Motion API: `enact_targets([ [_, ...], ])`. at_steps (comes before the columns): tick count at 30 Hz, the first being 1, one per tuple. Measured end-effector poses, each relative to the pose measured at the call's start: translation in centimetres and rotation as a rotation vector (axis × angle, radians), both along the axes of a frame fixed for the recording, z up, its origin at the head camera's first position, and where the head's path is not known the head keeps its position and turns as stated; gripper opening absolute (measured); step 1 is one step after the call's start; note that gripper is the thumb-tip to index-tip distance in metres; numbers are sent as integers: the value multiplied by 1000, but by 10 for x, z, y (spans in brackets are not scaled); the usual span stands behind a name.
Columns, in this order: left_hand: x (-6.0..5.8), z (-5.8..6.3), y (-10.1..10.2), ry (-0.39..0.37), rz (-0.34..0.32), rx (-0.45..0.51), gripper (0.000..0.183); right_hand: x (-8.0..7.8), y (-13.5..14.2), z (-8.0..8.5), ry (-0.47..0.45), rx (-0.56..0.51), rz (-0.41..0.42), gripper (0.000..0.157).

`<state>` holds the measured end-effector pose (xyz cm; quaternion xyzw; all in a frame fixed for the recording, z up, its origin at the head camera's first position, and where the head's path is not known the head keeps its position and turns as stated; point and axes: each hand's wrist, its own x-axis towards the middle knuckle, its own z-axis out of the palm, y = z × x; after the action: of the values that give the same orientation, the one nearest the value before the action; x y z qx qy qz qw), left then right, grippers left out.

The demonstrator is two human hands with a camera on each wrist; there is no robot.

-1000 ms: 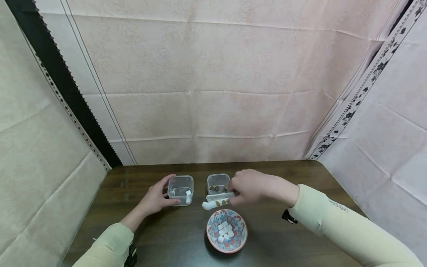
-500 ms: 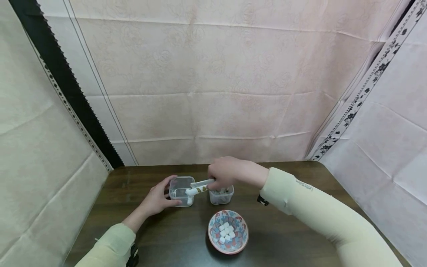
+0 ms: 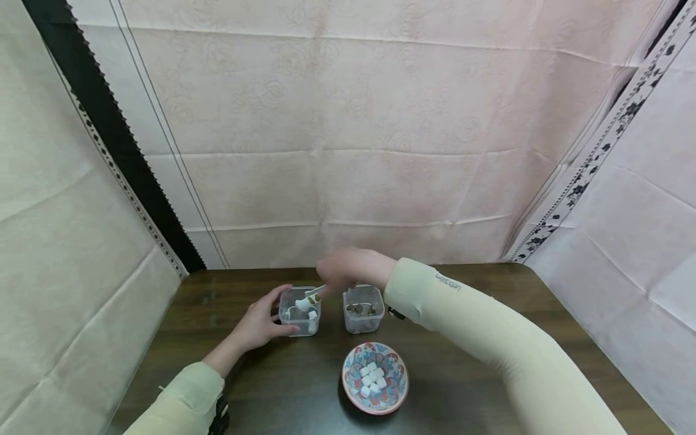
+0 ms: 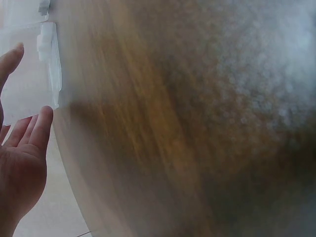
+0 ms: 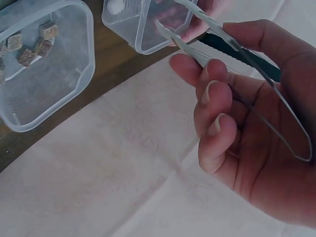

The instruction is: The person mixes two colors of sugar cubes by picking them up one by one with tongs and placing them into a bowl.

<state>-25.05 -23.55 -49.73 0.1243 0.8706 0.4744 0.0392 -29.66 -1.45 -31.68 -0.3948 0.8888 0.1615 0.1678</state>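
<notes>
My left hand (image 3: 263,320) holds a clear plastic container (image 3: 314,327) at its left side, thumb in front and fingers behind. A few white cubes (image 3: 312,315) lie in it. My right hand (image 3: 345,270), blurred in the head view, grips a pair of tongs (image 5: 212,22) between thumb and curled fingers. The tongs' white tips are over or inside the left container; in the right wrist view they stand apart with nothing visible between them. A second clear container (image 3: 363,326), just right of the first, holds several brown cubes (image 5: 49,30).
A patterned bowl (image 3: 403,380) with several white cubes (image 3: 373,378) stands on the dark wooden table (image 3: 457,374), in front of the right container. Pale cloth (image 3: 348,193) hangs at the table's back and along both sides.
My right hand has moved left with the tongs, from the right container to the left one, uncovering the right container. The left hand still holds its container.
</notes>
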Motion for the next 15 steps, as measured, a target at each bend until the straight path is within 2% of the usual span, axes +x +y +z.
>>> enact_targets([
  [9, 0, 0, 0, -7, 1, -2, 95, -2, -25, -8, -49, 75, -91, 45],
  [12, 0, 0, 1, -2, -2, -2, 95, -1, -31, -13, -28, 88, -111, 45],
  [15, 1, 0, 1, 3, -2, -7, 94, 2, -35, -18, 21, 79, -109, 37],
])
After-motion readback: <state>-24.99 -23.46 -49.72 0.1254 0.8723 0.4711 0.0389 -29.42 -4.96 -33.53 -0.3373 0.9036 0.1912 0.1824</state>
